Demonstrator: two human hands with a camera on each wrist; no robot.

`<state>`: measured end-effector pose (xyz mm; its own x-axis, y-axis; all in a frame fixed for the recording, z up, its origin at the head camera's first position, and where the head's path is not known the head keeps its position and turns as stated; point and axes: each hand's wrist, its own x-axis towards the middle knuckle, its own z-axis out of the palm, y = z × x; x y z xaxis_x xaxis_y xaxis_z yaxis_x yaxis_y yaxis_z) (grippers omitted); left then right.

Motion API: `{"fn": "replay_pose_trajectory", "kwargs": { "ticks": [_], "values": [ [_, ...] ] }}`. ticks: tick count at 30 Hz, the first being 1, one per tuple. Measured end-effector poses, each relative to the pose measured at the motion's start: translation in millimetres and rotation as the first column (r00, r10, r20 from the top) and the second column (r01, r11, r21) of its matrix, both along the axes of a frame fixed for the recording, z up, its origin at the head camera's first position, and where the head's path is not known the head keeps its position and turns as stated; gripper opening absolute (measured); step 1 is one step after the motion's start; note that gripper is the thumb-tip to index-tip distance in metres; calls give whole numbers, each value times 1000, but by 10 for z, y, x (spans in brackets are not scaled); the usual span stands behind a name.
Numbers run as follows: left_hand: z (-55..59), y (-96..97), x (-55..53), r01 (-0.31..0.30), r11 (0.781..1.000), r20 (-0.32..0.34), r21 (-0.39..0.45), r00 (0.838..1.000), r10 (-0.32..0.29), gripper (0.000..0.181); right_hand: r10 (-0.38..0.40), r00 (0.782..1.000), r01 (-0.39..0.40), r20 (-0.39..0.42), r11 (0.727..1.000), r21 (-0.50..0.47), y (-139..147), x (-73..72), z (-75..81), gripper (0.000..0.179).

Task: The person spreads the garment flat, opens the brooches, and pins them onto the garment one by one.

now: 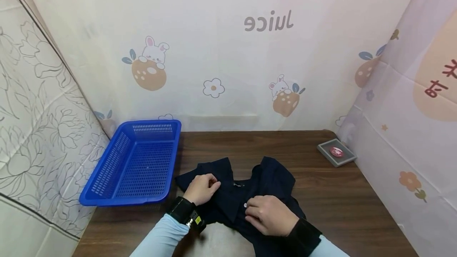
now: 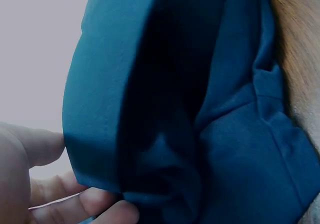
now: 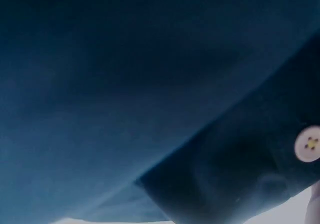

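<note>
A dark navy shirt (image 1: 228, 199) with short sleeves lies on the table, its neck opening facing away from me. On its left half, my left hand (image 1: 201, 188) pinches the cloth; the left wrist view shows the thumb and fingers (image 2: 45, 146) at the edge of a raised cloth flap (image 2: 100, 104). My right hand (image 1: 269, 214) grips the front edge with curled fingers, beside a white button (image 1: 245, 205). In the right wrist view cloth fills most of the picture, with the button (image 3: 309, 144) at the right and the fingertips mostly hidden.
A blue perforated basket (image 1: 146, 169) stands at the left of the brown wooden table (image 1: 332, 205). At the far right sits a small grey square dish (image 1: 342, 162) with a red oval piece (image 1: 336, 152) on it. Printed cloth (image 1: 228, 50) hangs behind and at both sides.
</note>
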<state>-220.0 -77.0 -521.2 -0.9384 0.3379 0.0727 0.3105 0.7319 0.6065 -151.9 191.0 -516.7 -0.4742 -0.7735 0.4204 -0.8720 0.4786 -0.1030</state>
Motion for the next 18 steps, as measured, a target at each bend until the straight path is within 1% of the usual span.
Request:
{"fn": "replay_pose_trajectory", "kwargs": {
  "ticks": [2, 4, 7, 9, 12, 14, 18],
  "values": [
    [-15, 3, 8, 13, 1000, 0, -8, 1000, -13, 21, -41, 998, 44, 43, 998, -49, 25, -29, 59, 8],
    [-29, 6, 15, 17, 1000, -7, -12, 1000, -17, 24, -83, 993, 91, 84, 991, -99, 49, -90, 152, 12],
    [-57, 3, 21, 13, 1000, -16, -7, 1000, -13, 27, -136, 986, 147, 93, 981, -123, 76, -251, 321, 12],
    [-80, -4, 20, 15, 1000, -19, 6, 1000, -14, 29, -181, 978, 192, 103, 976, -105, 90, -373, 430, 12],
    [-104, -20, 19, 18, 999, -12, 28, 1000, -18, 32, -254, 958, 261, 133, 964, -40, 130, -549, 541, 11],
    [-105, -32, 25, 18, 999, 4, 45, 1000, -18, 34, -288, 945, 291, 156, 957, 9, 181, -647, 562, 11],
    [-102, -53, 54, -4, 998, 19, 69, 1000, 3, 37, -331, 923, 323, 198, 944, 69, 326, -795, 493, 13]
  ]
}}
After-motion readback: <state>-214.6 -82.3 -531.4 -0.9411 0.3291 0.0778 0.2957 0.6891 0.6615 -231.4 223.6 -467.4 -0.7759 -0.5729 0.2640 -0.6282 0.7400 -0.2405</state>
